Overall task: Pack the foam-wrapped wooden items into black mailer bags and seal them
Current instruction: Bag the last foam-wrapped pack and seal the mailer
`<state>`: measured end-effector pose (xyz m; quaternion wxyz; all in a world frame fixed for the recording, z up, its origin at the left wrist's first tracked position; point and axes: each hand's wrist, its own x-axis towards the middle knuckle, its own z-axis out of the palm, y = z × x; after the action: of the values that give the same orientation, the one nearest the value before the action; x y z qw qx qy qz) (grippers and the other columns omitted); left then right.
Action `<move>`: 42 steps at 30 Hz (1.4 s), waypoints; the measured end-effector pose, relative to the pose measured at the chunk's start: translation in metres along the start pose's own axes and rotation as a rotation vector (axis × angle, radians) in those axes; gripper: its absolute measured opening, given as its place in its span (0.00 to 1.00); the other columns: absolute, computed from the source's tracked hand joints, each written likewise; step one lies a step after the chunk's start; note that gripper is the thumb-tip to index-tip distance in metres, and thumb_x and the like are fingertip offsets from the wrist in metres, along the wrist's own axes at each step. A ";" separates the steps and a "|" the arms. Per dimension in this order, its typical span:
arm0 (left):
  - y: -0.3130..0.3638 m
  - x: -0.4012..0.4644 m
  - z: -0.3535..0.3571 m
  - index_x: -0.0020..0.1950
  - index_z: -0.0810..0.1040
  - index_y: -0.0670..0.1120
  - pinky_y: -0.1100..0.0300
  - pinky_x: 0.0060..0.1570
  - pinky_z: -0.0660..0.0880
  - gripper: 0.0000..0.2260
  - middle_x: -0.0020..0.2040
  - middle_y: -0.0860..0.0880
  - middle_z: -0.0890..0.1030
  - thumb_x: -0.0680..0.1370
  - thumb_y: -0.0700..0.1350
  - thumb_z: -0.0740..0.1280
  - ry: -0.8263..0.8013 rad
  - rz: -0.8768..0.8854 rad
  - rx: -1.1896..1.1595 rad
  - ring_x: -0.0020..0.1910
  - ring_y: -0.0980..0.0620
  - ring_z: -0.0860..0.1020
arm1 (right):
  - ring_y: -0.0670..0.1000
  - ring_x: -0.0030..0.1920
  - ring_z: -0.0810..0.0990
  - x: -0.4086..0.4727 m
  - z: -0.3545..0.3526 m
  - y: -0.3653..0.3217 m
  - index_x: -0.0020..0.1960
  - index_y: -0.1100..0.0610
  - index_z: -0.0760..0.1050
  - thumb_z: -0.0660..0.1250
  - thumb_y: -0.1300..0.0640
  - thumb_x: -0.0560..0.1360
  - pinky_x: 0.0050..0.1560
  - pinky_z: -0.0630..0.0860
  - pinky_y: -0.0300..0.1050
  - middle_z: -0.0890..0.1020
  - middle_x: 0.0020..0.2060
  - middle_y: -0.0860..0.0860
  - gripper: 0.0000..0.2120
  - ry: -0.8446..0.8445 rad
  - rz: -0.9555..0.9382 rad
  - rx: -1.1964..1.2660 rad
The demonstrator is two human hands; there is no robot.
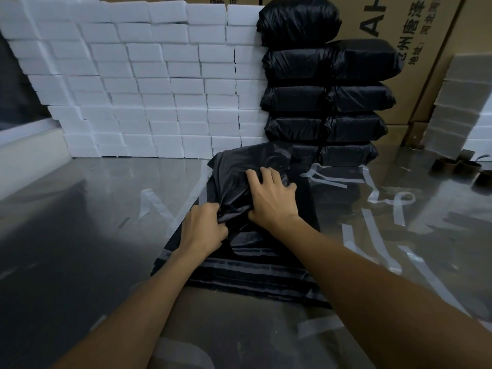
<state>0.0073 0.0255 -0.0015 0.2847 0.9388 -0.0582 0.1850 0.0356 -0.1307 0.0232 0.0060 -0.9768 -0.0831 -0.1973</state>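
- Two hands of yours work on one black mailer bag, which lies on the steel counter on top of a flat pile of empty mailer bags.
- Your left hand has its grip closed, fingers curled into a bunch of the bag's film at its near edge.
- Your right hand lies spread over the top of the same bag, fingertips dug into the wrinkled film, thumb tucked against the bunch beside the left hand.
- Whatever fills the bag is hidden by the film.
- Just behind the bag, a stack of filled black parcels rises in five or so layers.
- Left of that stack, touching it, a wall of white foam blocks runs along the back of the counter.
- Behind the stack stand cardboard cartons with printed Chinese characters, among them "地址" and "河北", plus large letters cut off at the frame edge.
- Right of the bag, peeled clear strips lie scattered on the counter, with brown tape cores farther right.
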 end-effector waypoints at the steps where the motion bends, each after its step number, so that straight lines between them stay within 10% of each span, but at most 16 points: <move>1: -0.001 0.000 0.000 0.29 0.61 0.43 0.58 0.26 0.59 0.16 0.26 0.47 0.67 0.68 0.33 0.67 0.005 -0.010 -0.015 0.26 0.51 0.65 | 0.58 0.75 0.58 0.000 -0.001 0.002 0.73 0.52 0.59 0.75 0.52 0.69 0.62 0.67 0.68 0.62 0.74 0.57 0.38 -0.004 0.017 0.076; 7: -0.002 -0.002 0.001 0.34 0.64 0.43 0.58 0.26 0.58 0.10 0.29 0.47 0.69 0.67 0.33 0.65 0.026 -0.009 0.028 0.28 0.48 0.66 | 0.65 0.74 0.63 -0.021 -0.006 0.037 0.80 0.51 0.51 0.70 0.70 0.71 0.60 0.75 0.58 0.40 0.80 0.58 0.45 -0.056 0.072 0.345; 11: 0.001 -0.008 -0.005 0.60 0.73 0.45 0.52 0.32 0.73 0.24 0.51 0.47 0.74 0.66 0.30 0.68 0.106 0.275 0.140 0.39 0.45 0.75 | 0.66 0.55 0.78 -0.045 -0.012 0.065 0.75 0.49 0.58 0.65 0.72 0.70 0.53 0.76 0.57 0.77 0.61 0.59 0.39 -0.054 0.085 0.325; 15: -0.004 -0.012 -0.014 0.52 0.82 0.40 0.54 0.31 0.74 0.19 0.54 0.45 0.77 0.63 0.27 0.68 0.039 0.449 0.137 0.43 0.44 0.78 | 0.62 0.56 0.78 -0.067 -0.019 0.082 0.66 0.55 0.71 0.65 0.71 0.70 0.51 0.76 0.56 0.79 0.58 0.55 0.26 -0.076 -0.029 0.242; 23: -0.035 -0.013 -0.052 0.40 0.82 0.47 0.57 0.65 0.72 0.09 0.68 0.60 0.74 0.71 0.33 0.71 -0.384 0.217 -0.224 0.60 0.58 0.76 | 0.52 0.51 0.79 -0.103 -0.020 0.094 0.57 0.58 0.81 0.71 0.70 0.70 0.49 0.71 0.33 0.76 0.52 0.49 0.18 -0.058 -0.152 0.396; 26: -0.043 -0.025 -0.069 0.35 0.78 0.51 0.71 0.58 0.67 0.12 0.63 0.64 0.75 0.71 0.34 0.72 -0.451 0.284 -0.163 0.58 0.65 0.76 | 0.43 0.46 0.77 -0.104 -0.033 0.100 0.54 0.51 0.80 0.77 0.63 0.70 0.45 0.70 0.25 0.75 0.47 0.40 0.16 -0.166 -0.163 0.453; 31: -0.046 -0.022 -0.098 0.31 0.83 0.51 0.58 0.50 0.73 0.07 0.42 0.53 0.82 0.68 0.45 0.69 -0.646 0.166 -0.278 0.42 0.51 0.80 | 0.46 0.41 0.84 -0.092 -0.068 0.110 0.52 0.49 0.82 0.70 0.32 0.68 0.41 0.79 0.36 0.85 0.41 0.48 0.24 -0.468 -0.016 0.835; 35: -0.030 0.010 -0.074 0.39 0.81 0.51 0.55 0.39 0.77 0.06 0.37 0.51 0.82 0.76 0.49 0.71 -0.159 -0.035 -0.340 0.34 0.52 0.81 | 0.51 0.48 0.84 -0.063 -0.052 0.106 0.63 0.56 0.76 0.74 0.41 0.70 0.51 0.81 0.46 0.85 0.47 0.52 0.28 -0.112 0.335 0.969; 38: -0.006 0.031 -0.046 0.49 0.74 0.57 0.67 0.36 0.71 0.18 0.43 0.58 0.79 0.68 0.66 0.72 -0.250 -0.139 -0.303 0.39 0.61 0.78 | 0.47 0.56 0.80 -0.046 -0.032 0.089 0.73 0.54 0.67 0.78 0.45 0.68 0.60 0.78 0.47 0.80 0.59 0.50 0.39 -0.224 0.404 1.088; 42: 0.002 0.041 -0.014 0.42 0.81 0.48 0.66 0.31 0.69 0.18 0.38 0.53 0.80 0.67 0.61 0.76 -0.282 -0.151 -0.228 0.38 0.56 0.78 | 0.50 0.59 0.81 -0.036 -0.010 0.074 0.66 0.57 0.77 0.79 0.48 0.69 0.63 0.76 0.47 0.83 0.58 0.50 0.29 -0.182 0.342 0.943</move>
<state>0.0404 0.0315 0.0253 0.3911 0.9188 -0.0474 0.0221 0.0117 -0.2100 0.0203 0.4714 -0.8806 -0.0021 -0.0487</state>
